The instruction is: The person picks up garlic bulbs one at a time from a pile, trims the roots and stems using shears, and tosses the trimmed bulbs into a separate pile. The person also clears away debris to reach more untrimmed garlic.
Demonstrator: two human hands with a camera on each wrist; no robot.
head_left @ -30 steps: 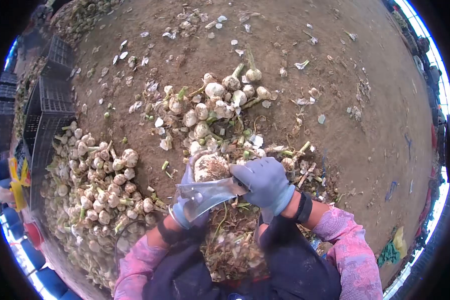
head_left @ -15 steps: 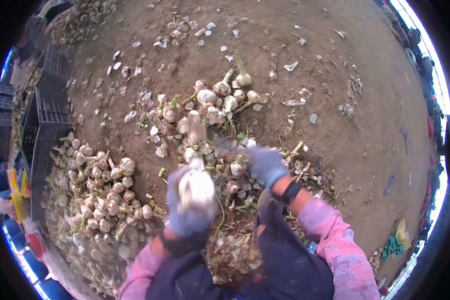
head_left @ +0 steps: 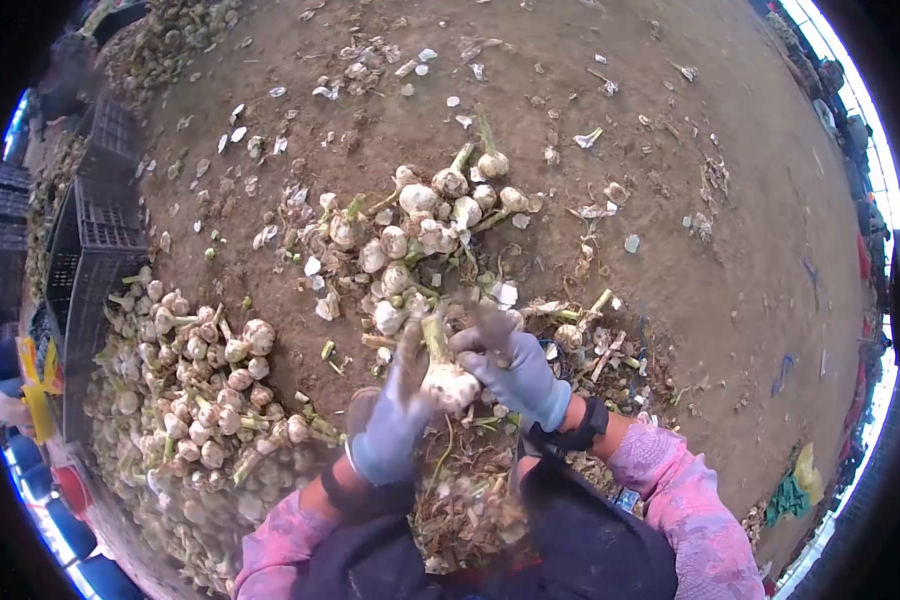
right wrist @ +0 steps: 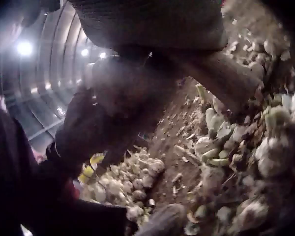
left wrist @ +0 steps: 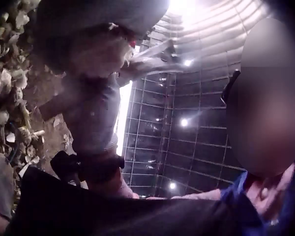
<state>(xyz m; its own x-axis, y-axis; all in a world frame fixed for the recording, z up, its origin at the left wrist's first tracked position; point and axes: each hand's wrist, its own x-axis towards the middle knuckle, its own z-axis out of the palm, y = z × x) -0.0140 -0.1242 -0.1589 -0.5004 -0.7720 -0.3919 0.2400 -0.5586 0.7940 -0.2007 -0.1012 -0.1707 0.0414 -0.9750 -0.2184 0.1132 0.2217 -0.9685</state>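
Observation:
A large pale garlic bulb (head_left: 450, 387) with its thick stem upward is between the two gloved hands in the head view. My left hand (head_left: 395, 425) grips it from the left side. From the right, my right hand (head_left: 525, 375) bends its fingers near the stem, thumb side against the bulb. A flat, broad knife blade (right wrist: 223, 81) juts out beneath the dark glove in the right wrist view; in the head view the knife is hard to make out. Dim in the left wrist view is my right hand (left wrist: 93, 110), above its wristband.
Loose garlic (head_left: 418, 200) with stems and peelings lies beyond the hands on brown soil (head_left: 750, 300). A big garlic heap (head_left: 200, 400) fills the left side, beside black plastic crates (head_left: 110, 215). Trimmings (head_left: 465, 510) lie between the legs. Green and yellow bags are at lower right.
The hands were apart half a second ago and have come together at the bulb. The bulb has moved right and away from the body, and its stem now shows upward.

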